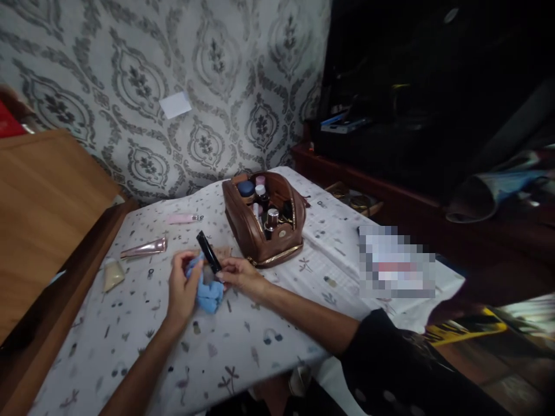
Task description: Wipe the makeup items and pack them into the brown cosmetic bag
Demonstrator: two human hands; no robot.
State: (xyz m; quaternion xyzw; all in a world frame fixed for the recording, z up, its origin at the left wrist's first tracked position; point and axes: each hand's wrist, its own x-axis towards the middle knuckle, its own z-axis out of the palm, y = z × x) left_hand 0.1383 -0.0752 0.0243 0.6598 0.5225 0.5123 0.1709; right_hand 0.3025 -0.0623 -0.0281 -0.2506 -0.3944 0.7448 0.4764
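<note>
Gently now — right grip [243, 277] pinching the black tube [208, 252], left grip [184, 284] closed on the cloth [208, 297]; best keep the tube steady.

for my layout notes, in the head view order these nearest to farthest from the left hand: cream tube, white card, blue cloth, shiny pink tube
From the left hand:
1. blue cloth, touching it
2. shiny pink tube, to its left
3. cream tube, farther left
4. white card, on the wall

Blue cloth [208, 296] partly behind left fingers [193, 279]; pixelated item [396, 262] indistinct; red object [7, 122] cropped left.
</note>
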